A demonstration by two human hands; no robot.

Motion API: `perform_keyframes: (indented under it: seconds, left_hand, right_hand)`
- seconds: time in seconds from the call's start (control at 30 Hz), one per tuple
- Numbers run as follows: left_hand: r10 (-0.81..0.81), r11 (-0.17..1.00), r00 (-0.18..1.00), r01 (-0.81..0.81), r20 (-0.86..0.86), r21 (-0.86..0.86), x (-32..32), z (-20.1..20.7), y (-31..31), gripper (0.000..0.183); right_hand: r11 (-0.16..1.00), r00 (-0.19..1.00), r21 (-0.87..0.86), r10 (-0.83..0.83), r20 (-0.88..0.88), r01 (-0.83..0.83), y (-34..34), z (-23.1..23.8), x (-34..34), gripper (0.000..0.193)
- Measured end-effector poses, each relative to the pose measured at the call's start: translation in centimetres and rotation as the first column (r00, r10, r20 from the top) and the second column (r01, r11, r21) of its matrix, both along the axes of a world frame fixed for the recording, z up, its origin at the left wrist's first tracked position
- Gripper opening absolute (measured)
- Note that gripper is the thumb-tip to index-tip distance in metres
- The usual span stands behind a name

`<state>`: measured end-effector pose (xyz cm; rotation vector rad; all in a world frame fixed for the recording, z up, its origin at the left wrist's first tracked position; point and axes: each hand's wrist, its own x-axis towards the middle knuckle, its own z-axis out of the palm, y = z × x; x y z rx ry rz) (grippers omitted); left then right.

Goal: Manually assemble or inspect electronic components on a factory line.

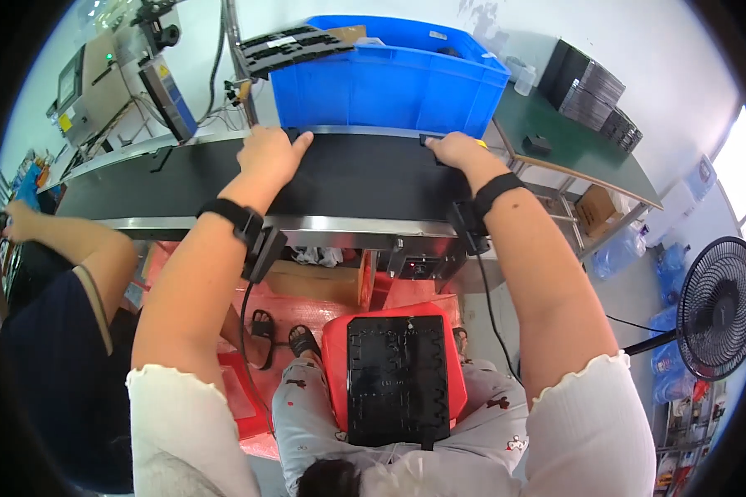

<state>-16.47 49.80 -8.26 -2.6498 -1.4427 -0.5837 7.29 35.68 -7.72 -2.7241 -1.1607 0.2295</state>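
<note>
Both my arms reach out over the black conveyor belt (365, 178) to its far rail. My left hand (269, 157) is closed at that rail, with a small black piece (293, 132) showing between its thumb and curled fingers. Farther right, my right hand (462, 153) pinches another small black piece (431, 146) at the same rail. My fingers partly cover both pieces, so their exact kind cannot be made out. Between my legs, a black moulded tray (398, 381) with shaped slots lies on something red (336, 364).
A large blue bin (381, 91) stands behind the belt, black trays (294, 48) at its left. A green table (588, 166) holds stacked black trays (584, 79). A co-worker's arm (83, 240) is at left; a black fan (719, 311) stands right. Another black piece (161, 158) lies on the belt.
</note>
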Motion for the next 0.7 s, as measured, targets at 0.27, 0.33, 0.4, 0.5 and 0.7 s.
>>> perform_keyframes:
  seconds: [0.27, 0.33, 0.4, 0.5, 0.7]
  left_hand:
    - [-0.112, 0.993, 0.97, 0.115, -0.218, 0.005, 5.2, -2.1, 5.1, 0.048]
    - [-0.125, 0.988, 0.957, 0.145, -0.263, 0.058, 6.4, -3.6, 7.0, 0.045]
    - [-0.165, 0.98, 0.959, 0.185, -0.23, 0.07, 7.1, -4.7, 6.6, 0.044]
    - [-0.285, 0.956, 0.958, 0.282, 0.026, 0.082, 3.4, -6.2, 7.6, 0.041]
    - [-0.298, 0.88, 0.751, 0.456, 0.589, -0.135, -3.7, -4.0, -4.4, 0.033]
  right_hand:
    - [0.995, 0.958, 0.097, -0.044, 0.283, 0.017, -0.3, -2.4, 5.6, 0.021]
    - [0.991, 0.937, 0.106, 0.045, 0.347, -0.087, -1.3, -2.0, 6.9, 0.015]
    - [0.91, 0.997, 0.411, 0.035, 0.066, -0.059, -3.5, -1.0, 5.0, 0.015]
    - [0.637, 0.878, 0.77, 0.385, -0.285, -0.029, -9.8, 1.8, -3.9, 0.03]
    - [0.786, 0.59, 0.592, 0.567, -0.574, -0.18, -17.6, -5.8, -10.4, 0.017]
